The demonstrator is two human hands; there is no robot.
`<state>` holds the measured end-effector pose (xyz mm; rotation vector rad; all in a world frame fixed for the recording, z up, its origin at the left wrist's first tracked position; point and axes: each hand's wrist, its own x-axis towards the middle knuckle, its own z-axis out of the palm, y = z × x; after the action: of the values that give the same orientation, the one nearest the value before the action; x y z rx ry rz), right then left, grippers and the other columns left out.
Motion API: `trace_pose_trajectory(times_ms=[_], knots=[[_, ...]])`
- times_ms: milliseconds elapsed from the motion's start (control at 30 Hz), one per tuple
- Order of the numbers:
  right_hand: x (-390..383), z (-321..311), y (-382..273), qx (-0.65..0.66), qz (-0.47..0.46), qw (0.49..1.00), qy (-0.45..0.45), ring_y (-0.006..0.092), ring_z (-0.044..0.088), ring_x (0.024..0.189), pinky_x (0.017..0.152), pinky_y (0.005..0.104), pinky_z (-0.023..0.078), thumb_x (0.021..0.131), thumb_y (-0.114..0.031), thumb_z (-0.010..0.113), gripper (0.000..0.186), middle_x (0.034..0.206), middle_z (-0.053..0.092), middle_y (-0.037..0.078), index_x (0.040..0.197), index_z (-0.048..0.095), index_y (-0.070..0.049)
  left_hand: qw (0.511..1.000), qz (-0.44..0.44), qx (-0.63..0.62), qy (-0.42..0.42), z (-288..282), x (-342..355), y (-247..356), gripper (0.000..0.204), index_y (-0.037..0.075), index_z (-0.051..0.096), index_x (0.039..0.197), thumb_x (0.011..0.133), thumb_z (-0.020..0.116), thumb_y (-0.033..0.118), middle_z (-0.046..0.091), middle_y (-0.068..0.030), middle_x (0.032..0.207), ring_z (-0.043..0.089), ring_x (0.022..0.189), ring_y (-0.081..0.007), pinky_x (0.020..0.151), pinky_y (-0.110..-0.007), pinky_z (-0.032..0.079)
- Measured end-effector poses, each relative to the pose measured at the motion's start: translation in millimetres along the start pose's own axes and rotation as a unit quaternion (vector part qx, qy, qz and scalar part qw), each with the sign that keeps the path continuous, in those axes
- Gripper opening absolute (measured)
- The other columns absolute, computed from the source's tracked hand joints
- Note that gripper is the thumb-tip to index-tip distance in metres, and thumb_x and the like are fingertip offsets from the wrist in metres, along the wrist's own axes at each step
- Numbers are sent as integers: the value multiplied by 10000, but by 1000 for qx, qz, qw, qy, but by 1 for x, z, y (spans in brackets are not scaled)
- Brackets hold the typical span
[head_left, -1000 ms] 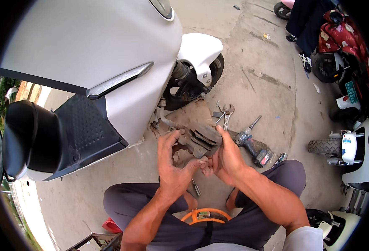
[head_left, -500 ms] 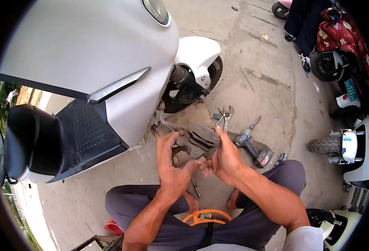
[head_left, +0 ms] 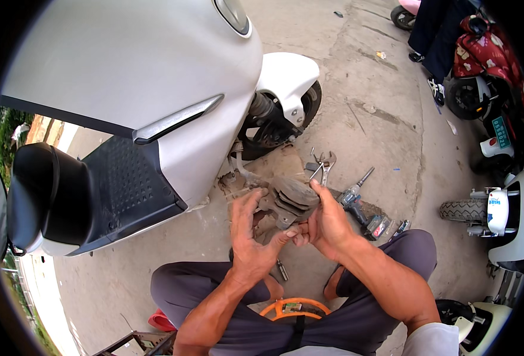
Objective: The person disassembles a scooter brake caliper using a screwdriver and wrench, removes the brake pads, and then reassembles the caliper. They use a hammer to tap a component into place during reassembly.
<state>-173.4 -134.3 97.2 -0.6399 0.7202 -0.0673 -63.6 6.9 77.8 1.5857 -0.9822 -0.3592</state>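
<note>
A dusty grey brake caliper [head_left: 293,200] with slotted pads is held up between my two hands. My left hand [head_left: 251,243] curls round its left and lower side, thumb and fingers at the lower edge. My right hand [head_left: 327,228] grips the right side, thumb along the upper right edge, fingertips meeting my left thumb underneath. Beyond it, the white scooter's front wheel [head_left: 313,110] stands by a dirty flat piece [head_left: 280,158] on the ground. An adjustable wrench [head_left: 326,167], a cordless power tool [head_left: 356,204] and a thin metal tool [head_left: 283,270] lie around my hands.
The white scooter body [head_left: 202,142] fills the upper left. On the right are parked scooters [head_left: 499,213], a red floral cover [head_left: 475,53] and another person's dark-trousered legs [head_left: 429,41]. I sit low over an orange ring-like seat [head_left: 280,302]; a red object [head_left: 161,320] lies lower left.
The view has shifted slightly, so the scooter appears a little further right. My hands and the caliper have moved slightly right and down in the picture; the grip looks much the same.
</note>
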Motion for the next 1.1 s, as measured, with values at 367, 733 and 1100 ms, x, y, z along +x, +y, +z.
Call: trace_pose_trajectory(times_ms=[367,733,1100], knots=[[1,-4,-1,-34,-21,999,-3,176,593,575,550,287,433,1040,-644,256,747,780,679,99,1213,637,-25,1000,-20,-5,-14,3,-2,6,805,-41,424,1477,829,866,139,434,-183,1421,534,1298,-307,1020,-399,550],[4,-16,6,-63,-49,997,10,166,603,614,562,286,447,1046,-633,313,705,808,675,82,1144,657,-25,989,-95,-106,-41,7,-10,-4,779,-67,343,1516,908,795,114,371,-137,1482,440,1412,-295,1154,-447,436],[8,-27,22,-150,-127,980,29,164,637,672,587,280,495,1051,-532,476,594,893,684,124,1154,637,30,949,-197,-243,-41,10,-8,-10,783,-94,283,1550,919,722,53,451,-221,1488,434,1425,-309,1147,-426,421]])
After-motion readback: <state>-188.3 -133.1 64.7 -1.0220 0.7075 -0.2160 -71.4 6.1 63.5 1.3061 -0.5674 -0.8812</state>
